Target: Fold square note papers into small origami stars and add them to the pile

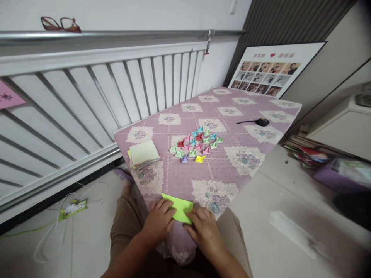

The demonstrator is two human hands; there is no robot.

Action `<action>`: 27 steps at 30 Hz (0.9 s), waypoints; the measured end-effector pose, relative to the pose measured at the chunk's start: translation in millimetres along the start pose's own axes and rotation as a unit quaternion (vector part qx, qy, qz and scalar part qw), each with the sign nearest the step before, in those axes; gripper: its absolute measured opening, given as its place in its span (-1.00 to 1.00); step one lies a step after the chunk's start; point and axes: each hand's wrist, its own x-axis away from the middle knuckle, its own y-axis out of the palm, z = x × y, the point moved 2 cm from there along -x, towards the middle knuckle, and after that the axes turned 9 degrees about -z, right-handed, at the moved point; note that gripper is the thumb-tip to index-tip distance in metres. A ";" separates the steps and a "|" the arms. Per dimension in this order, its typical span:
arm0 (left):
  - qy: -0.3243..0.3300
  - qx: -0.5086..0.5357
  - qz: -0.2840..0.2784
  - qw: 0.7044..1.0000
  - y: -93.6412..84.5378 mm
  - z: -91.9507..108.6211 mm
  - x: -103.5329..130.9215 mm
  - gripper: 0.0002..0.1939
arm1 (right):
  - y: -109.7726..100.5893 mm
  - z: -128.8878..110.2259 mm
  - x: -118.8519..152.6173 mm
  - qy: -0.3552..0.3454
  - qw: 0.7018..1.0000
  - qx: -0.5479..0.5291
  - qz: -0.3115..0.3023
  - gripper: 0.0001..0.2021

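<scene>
A bright green sheet of paper (180, 209), folded into a rectangle, lies at the near edge of the table. On its left side rest the fingers of my left hand (160, 217). My right hand (203, 231) grips the lower right corner between thumb and fingers. Beyond the sheet, several small folded paper pieces (193, 142) in pink, red, blue, green, purple and yellow sit grouped mid-table. To their left is a stack of square paper (143, 153), with a pale sheet on top.
The table (179, 173) has a purple flowered cloth. A black spoon-like object (262, 122) lies at its far right. Behind stand a white radiator (116, 90) and a photo board (268, 71). A power strip (73, 209) with cables is on the floor at left.
</scene>
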 end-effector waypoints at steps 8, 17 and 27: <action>0.021 -0.009 0.056 0.998 5.9 -2.3 3.9 -0.78 | -2.5 7.4 -13.3 -0.096 0.993 0.041 -0.054 -0.76; 0.003 0.007 0.121 0.993 12.7 8.2 5.3 -0.86 | 2.0 -3.3 -13.4 -0.088 0.994 0.064 -0.001 -0.93; -0.059 0.305 0.232 0.922 -29.2 6.7 21.4 -0.84 | -6.5 12.7 -13.9 0.032 0.957 -0.268 0.104 -0.53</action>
